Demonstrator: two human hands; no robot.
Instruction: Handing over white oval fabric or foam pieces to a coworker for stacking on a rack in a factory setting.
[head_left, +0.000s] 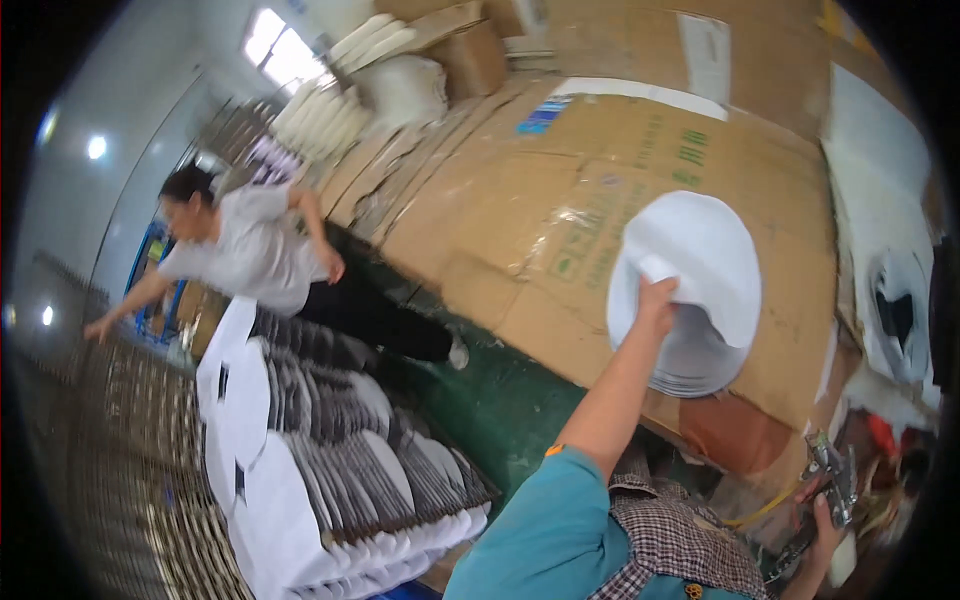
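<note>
A stack of white oval sheets lies on the cardboard-covered table. My left hand is closed on the top white sheet, whose edge is lifted and folded over. Low at the right, my right hand is wrapped round a silvery metal tool that looks like a spray gun. A thin yellow hose runs near it. The fingers of this hand are partly hidden by the tool.
Stacked white-and-dark curved panels stand on the left. Beyond them a person in a white shirt reaches leftward. Flattened cardboard covers the table. White rolled material is at the right, and pale bundles are piled at the back.
</note>
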